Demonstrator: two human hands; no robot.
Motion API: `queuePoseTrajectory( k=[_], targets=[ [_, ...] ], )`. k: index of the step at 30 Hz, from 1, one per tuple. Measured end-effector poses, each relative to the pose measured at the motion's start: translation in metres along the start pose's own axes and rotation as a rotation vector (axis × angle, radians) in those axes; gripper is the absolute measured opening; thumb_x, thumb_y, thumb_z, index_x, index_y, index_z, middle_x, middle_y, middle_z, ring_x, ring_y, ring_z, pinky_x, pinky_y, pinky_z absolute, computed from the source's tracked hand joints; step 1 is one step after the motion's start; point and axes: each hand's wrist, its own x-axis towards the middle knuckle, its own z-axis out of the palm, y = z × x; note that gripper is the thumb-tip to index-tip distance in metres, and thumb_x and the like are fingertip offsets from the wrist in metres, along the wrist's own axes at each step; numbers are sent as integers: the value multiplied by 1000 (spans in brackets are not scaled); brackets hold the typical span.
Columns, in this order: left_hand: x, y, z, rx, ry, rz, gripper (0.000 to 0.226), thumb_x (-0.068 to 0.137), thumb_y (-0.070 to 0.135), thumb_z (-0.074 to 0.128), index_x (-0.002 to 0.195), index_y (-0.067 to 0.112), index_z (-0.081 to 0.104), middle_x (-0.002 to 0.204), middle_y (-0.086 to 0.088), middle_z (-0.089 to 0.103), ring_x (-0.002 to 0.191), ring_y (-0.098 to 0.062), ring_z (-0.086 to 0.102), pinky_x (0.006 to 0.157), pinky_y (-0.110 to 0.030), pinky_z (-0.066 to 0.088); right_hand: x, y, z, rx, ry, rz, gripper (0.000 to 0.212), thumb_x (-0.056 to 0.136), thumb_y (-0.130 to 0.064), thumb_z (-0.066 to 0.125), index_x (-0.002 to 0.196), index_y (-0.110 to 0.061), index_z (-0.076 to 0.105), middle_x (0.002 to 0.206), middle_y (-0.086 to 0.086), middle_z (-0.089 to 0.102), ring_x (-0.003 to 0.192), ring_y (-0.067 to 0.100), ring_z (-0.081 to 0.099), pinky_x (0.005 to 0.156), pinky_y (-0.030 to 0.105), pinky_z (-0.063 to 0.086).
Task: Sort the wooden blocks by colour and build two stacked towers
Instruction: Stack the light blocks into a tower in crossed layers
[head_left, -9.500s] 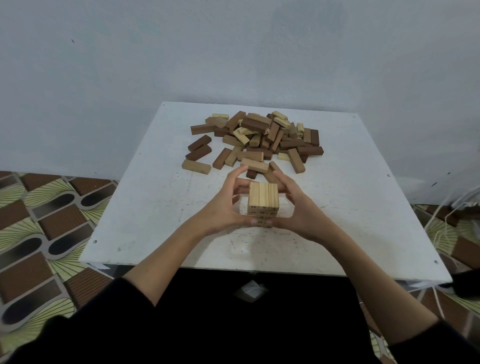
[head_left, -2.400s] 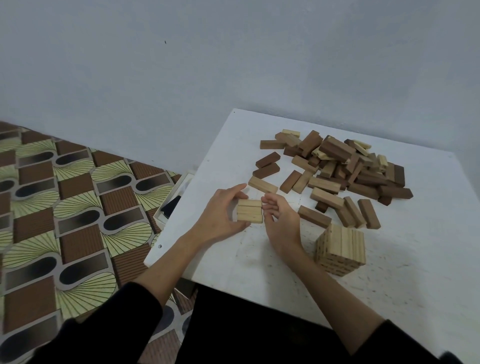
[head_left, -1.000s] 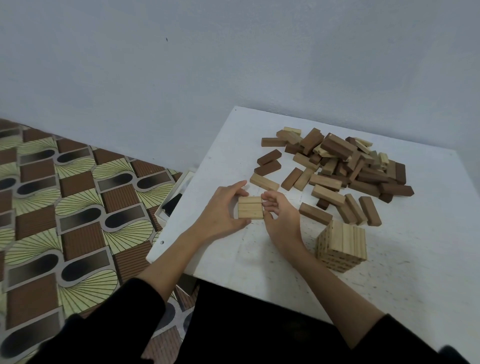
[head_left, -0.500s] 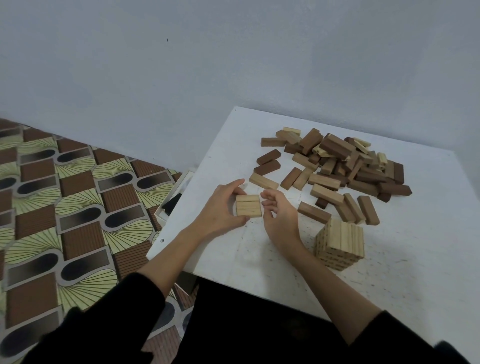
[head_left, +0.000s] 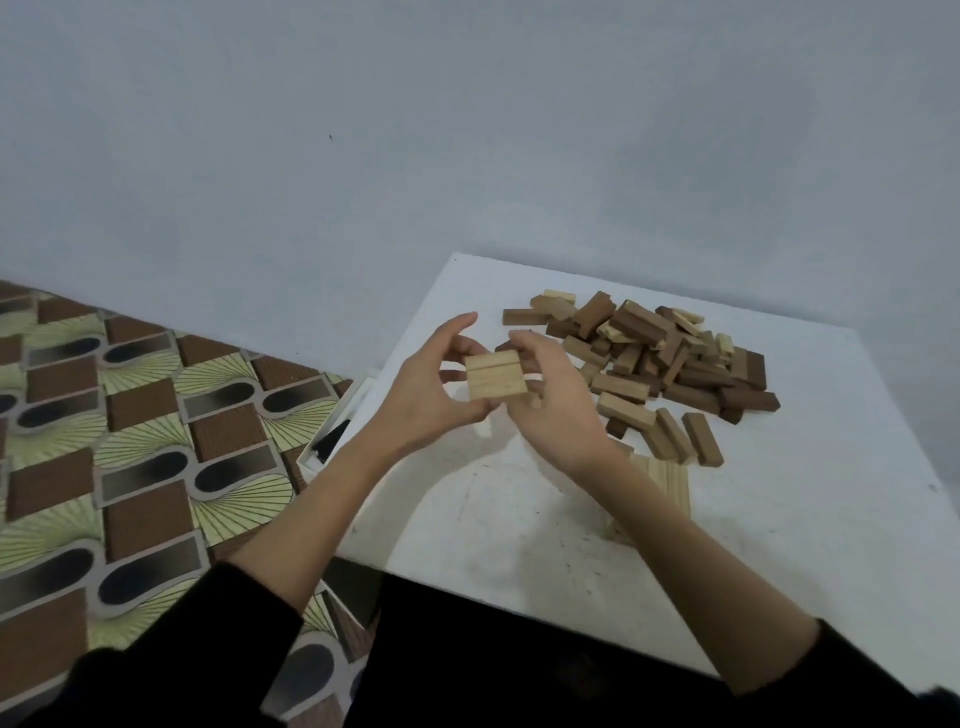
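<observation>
Item: set of light blocks (head_left: 495, 375), laid side by side as one flat slab, pale wood; the seams between them are only partly legible. Location: raised off the desk (head_left: 779, 519), at the near-left side of the loose block pile (head_left: 649, 358).

Left hand (head_left: 431, 395): grip closed on the slab's left end, thumb under the near edge, forefinger lifted above it.

Right hand (head_left: 550, 400): grip closed on the slab's right end, fingers curled behind and around it.

Loose block pile: mixed dark-brown and pale blocks, heaped unsorted, towards the far side of the desk.

Light tower (head_left: 670, 480): stacked pale blocks, just on the near side of the pile, largely hidden behind the right forearm.

Desk: white top, scuffed.

Floor (head_left: 130, 441): patterned brown, green and black, left of the desk.

Sleeves (head_left: 171, 670): black, on both arms.
</observation>
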Motion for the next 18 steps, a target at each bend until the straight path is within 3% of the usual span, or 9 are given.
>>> queuePoseTrajectory(
  k=[4,13,15,18],
  targets=[
    [5,29,15,-38,-55,61,81,66,7,79,133,29,41,107,1,60,96,-6,58,87,-16,48,-12,-12,-47,0,-63,-9,53,84,-4,63,131,-17,44,126,-5,51,106,7,54,88,21,50],
    [-8,52,93,-36,-384,89,86,70,5,81,140,24,36,110,8,56,103,-8,56,84,-13,47,-76,19,-131,-225,-78,61,68,72,-12,79,127,-29,44,113,-17,52,101,-12,49,82,4,41],
    [-10,51,103,-20,-432,91,84,69,6,82,138,27,37,108,10,56,105,-5,55,83,-10,46,-87,30,-136,-235,-70,88,69,71,-11,79,128,-28,44,116,-10,53,104,-5,50,83,4,40],
    [-12,49,108,11,-472,82,84,68,10,83,135,35,37,104,12,59,104,-2,56,91,-14,45,-95,41,-135,-254,-67,91,71,72,-14,79,133,-20,43,121,-4,53,109,7,50,92,14,41]
  ],
)
